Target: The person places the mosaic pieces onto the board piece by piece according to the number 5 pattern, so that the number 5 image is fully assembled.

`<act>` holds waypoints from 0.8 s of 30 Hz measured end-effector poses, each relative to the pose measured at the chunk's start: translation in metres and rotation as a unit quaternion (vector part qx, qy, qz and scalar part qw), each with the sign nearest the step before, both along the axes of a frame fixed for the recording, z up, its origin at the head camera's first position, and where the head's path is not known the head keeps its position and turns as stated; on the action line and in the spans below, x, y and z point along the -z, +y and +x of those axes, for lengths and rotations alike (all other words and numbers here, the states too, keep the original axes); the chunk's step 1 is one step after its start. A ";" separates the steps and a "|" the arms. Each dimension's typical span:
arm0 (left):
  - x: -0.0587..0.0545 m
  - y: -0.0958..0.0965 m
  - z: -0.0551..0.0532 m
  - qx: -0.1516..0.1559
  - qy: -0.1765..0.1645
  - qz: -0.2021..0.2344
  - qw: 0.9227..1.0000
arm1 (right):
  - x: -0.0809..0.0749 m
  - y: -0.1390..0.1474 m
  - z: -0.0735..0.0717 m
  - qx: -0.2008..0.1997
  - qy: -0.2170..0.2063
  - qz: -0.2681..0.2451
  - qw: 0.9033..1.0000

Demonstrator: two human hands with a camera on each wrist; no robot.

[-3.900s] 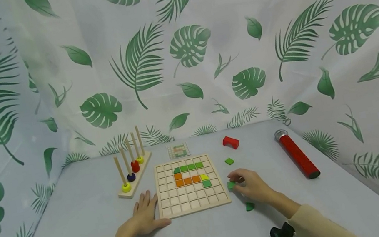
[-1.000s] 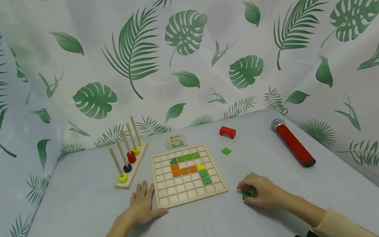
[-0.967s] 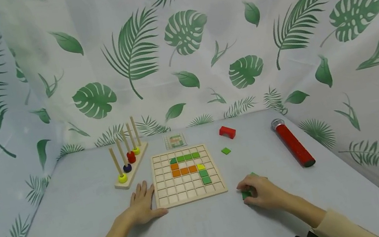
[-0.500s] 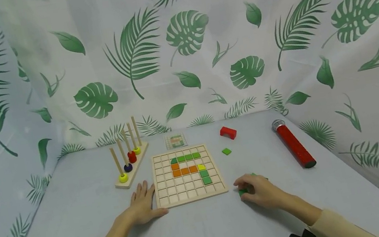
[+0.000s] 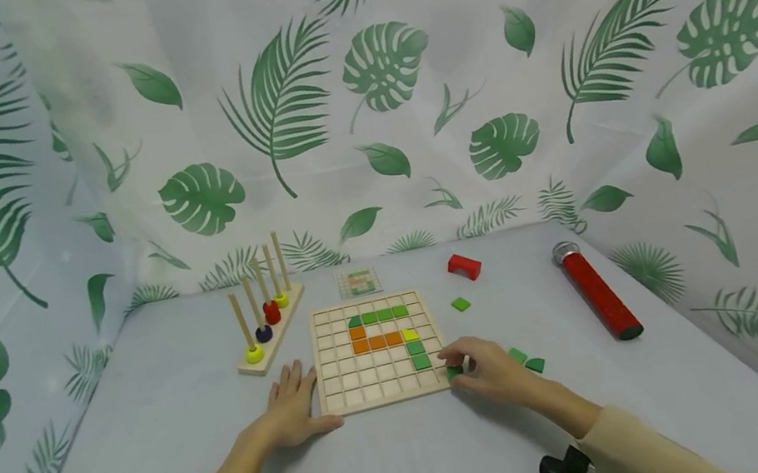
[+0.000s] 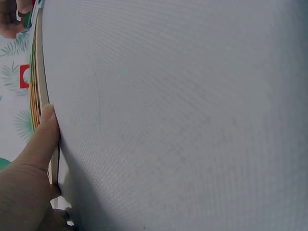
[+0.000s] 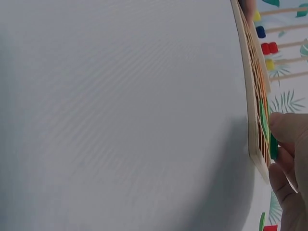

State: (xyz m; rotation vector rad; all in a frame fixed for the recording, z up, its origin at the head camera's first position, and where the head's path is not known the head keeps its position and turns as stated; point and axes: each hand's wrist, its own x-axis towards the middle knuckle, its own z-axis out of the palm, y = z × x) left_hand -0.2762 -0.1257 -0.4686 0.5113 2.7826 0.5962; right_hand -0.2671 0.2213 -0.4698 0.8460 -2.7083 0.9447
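A wooden grid board (image 5: 344,382) lies flat on the table, with green, orange and yellow tiles set in some of its squares. My left hand (image 5: 293,408) rests at the board's left edge, fingers straight and the thumb along its near left corner. Over the board's lower right edge my right hand (image 5: 488,369) pinches a green tile (image 5: 454,372) between thumb and fingers. In the right wrist view this green tile (image 7: 274,146) stands tilted just beside the board's squares. Two loose green pieces, a tile (image 5: 517,355) and a rounded one (image 5: 535,365), lie right of that hand.
Behind the board lies a small pattern card (image 5: 359,281). A peg stand (image 5: 265,359) with coloured beads is at the back left. To the right are a green tile (image 5: 461,304), a red arch block (image 5: 464,266) and a red tube (image 5: 598,292) with a silvery end.
My right hand has carried a green tile leftward from the loose pieces to the board's edge. Earlier, another green tile went into the board below a green one. The left hand stays put.
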 end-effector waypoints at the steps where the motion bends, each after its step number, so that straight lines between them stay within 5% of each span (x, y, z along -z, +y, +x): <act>1: 0.000 0.000 0.000 0.000 0.000 0.001 1.000 | 0.000 -0.003 -0.001 -0.002 0.000 0.001 1.000; 24: 0.000 -0.002 0.000 0.000 -0.002 0.003 1.000 | 0.003 -0.040 -0.014 -0.009 -0.026 0.013 1.000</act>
